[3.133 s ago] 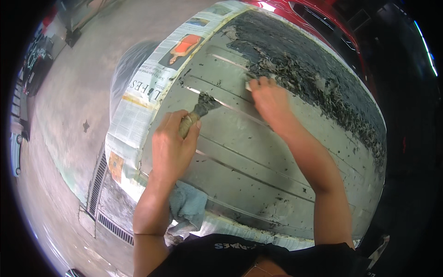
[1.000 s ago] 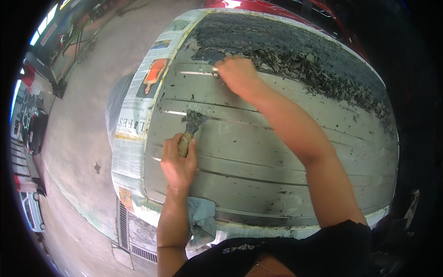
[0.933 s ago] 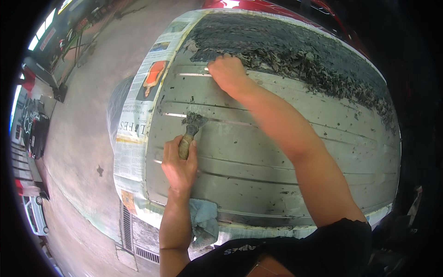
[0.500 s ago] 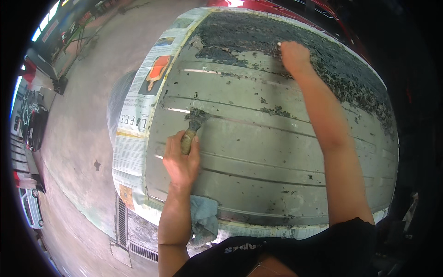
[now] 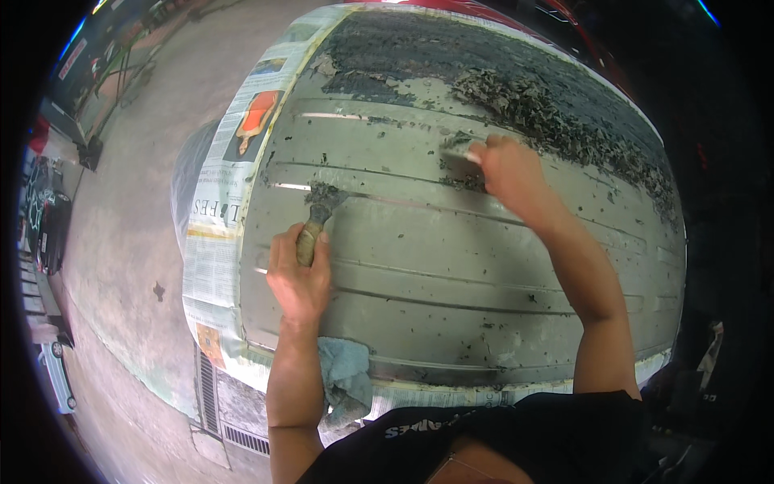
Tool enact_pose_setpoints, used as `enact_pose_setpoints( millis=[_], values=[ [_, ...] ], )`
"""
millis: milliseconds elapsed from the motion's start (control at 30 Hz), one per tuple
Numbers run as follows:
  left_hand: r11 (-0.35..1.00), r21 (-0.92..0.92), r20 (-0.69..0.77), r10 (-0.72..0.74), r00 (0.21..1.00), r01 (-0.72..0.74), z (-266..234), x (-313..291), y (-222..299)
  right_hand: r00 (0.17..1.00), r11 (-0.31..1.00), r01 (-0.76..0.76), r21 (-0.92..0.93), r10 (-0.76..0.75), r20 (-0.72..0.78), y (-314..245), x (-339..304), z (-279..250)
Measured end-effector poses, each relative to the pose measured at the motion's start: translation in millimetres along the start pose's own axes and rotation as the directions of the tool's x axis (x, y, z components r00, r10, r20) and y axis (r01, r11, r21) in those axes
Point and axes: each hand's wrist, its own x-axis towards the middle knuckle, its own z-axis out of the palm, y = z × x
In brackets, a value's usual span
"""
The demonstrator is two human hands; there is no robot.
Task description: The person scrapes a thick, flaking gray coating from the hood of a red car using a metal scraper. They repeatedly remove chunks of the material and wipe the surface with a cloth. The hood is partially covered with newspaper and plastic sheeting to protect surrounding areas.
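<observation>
A car roof (image 5: pixel 419 258) lies in front of me, mostly bare grey-green metal with long ridges. Dark wrinkled paint (image 5: pixel 419 48) covers its far part, bordered by a heap of loose paint flakes (image 5: pixel 556 125). My left hand (image 5: pixel 298 278) is closed around the tape-wrapped handle of a scraper (image 5: pixel 310 240); dark flakes cling about its blade, over the roof's left side. Farther out and to the right, my right hand (image 5: pixel 516 176) grips a second scraper (image 5: pixel 463 148) with a pale handle. Its blade is smeared by motion, just beyond a small patch of flakes.
Newspaper (image 5: pixel 214 234) is taped along the roof's left and near edges. A blue-grey cloth (image 5: pixel 345 375) hangs over the near edge beside my left forearm. Concrete floor (image 5: pixel 121 242) with a drain grate (image 5: pixel 246 440) runs along the left, where other cars stand. Behind the roof shows red bodywork.
My right hand has come back toward me and slightly rightward with its scraper, from the dark paint to the bare metal. More flakes lie heaped along the paint's edge. My left hand keeps its hold.
</observation>
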Motion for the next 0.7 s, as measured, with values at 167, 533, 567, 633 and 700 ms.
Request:
enact_pose_setpoints(
  millis=[167, 533, 567, 633, 700],
  values=[
    [1.0, 0.011, -0.002, 0.003, 1.0, -0.003, -2, 1, 0, 0.992, 0.991, 0.126, 0.031, -0.127, 0.01, -29, -50, -31],
    [1.0, -0.018, -0.018, -0.017, 1.0, 0.017, 0, 1, 0, 0.978, 0.981, -0.151, -0.123, 0.13, -0.161, 22, -35, 1],
    [1.0, -0.017, -0.019, -0.012, 1.0, 0.012, 0, 0, -1, 0.99, 0.99, -0.085, -0.114, 0.071, -0.121, 10, -43, 1],
    [1.0, -0.014, -0.029, -0.001, 1.0, 0.0, -1, 0, -2, 0.997, 0.995, 0.048, -0.09, -0.053, -0.051, -24, -48, -5],
    [1.0, 0.002, -0.025, -0.001, 1.0, 0.001, -3, -1, -5, 0.988, 0.989, 0.149, -0.016, -0.149, -0.04, -45, -45, -8]
  ],
)
